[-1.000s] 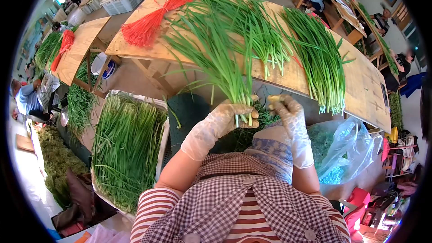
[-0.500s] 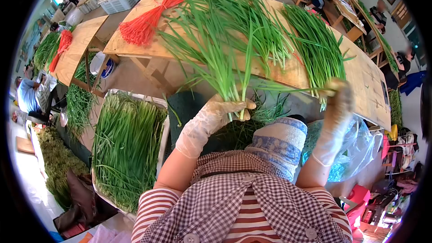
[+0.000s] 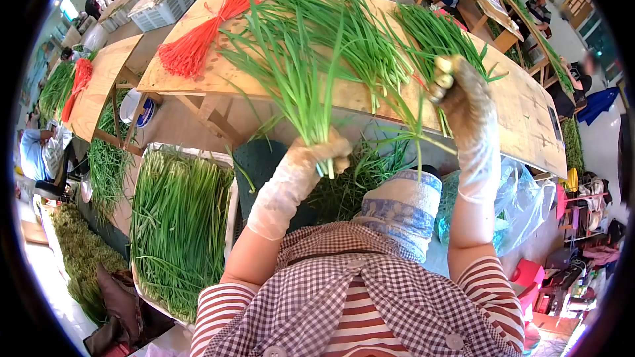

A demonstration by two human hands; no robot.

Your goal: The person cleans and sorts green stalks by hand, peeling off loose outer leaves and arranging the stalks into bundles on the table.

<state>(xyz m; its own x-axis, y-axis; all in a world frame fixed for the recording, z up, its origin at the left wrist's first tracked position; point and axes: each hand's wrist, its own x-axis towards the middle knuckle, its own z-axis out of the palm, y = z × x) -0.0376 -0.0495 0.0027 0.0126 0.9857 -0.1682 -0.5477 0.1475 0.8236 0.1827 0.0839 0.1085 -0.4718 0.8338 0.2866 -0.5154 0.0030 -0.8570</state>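
In my gloved left hand (image 3: pixel 319 152) is a bunch of long green stalks (image 3: pixel 301 92), gripped near the pale lower ends, leaves fanning up over the table. My gloved right hand (image 3: pixel 460 86) is raised over the table's front edge, fingers curled; whether anything is in them I cannot make out. Some loose green stalks (image 3: pixel 418 133) hang in the air just left of and below it. On the wooden table (image 3: pixel 529 119) lie a middle pile of green stalks (image 3: pixel 370 46), a right pile (image 3: pixel 440 33) partly behind my right hand, and a bundle of red ties (image 3: pixel 198 39).
A white crate (image 3: pixel 231 208) of green stalks stands at my left. Loose greens (image 3: pixel 357 178) lie below the table edge, beside my covered knee (image 3: pixel 403 208). A clear plastic bag (image 3: pixel 522 205) is at the right. Other people sit at tables farther off.
My right hand swung out to the right, then rose over the table. Thin stalks stretched beside it now hang loose. My left hand still holds its bunch, and the view has shifted slightly.
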